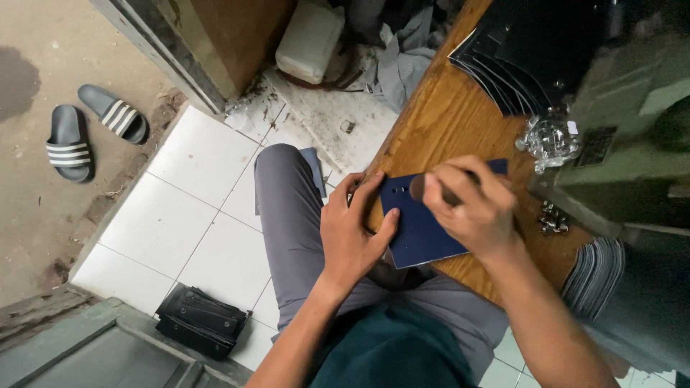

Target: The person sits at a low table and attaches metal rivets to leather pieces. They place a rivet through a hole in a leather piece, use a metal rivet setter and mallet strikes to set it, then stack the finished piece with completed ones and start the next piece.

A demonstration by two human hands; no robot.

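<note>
Left to right: pair of grey striped slides (93, 129) on the bare floor far left, stack of dark cut pieces (201, 321) on the white tile floor (194, 215) lower left, white plastic jug (310, 39) at the top by the door frame. Person seated, grey-trousered knee pointing up-frame. Left hand (353, 230) comes in from bottom centre, forearm angled up and right, wrist roughly straight; fingers curled, thumb and forefinger pinching the left edge of a dark blue flat piece (420, 226), so closed on that piece. The piece lies flat on the near edge of the wooden table (445, 115), partly overhanging toward the lap, small holes visible near its left side. Right hand (471, 205) enters from lower right, forearm running up-left, knuckles up, fingers wrapped round a small tool with a round dark head (417, 187); that head sits on the upper part of the blue piece, just right of the left fingertips. Grip closed on the tool; shaft hidden in the fist. Further right: fanned stack of dark sheets (496, 72) on the table top, clear crumpled plastic bag (550, 136), small metal fittings (552, 218), green machine body (632, 129) at the right edge.
</note>
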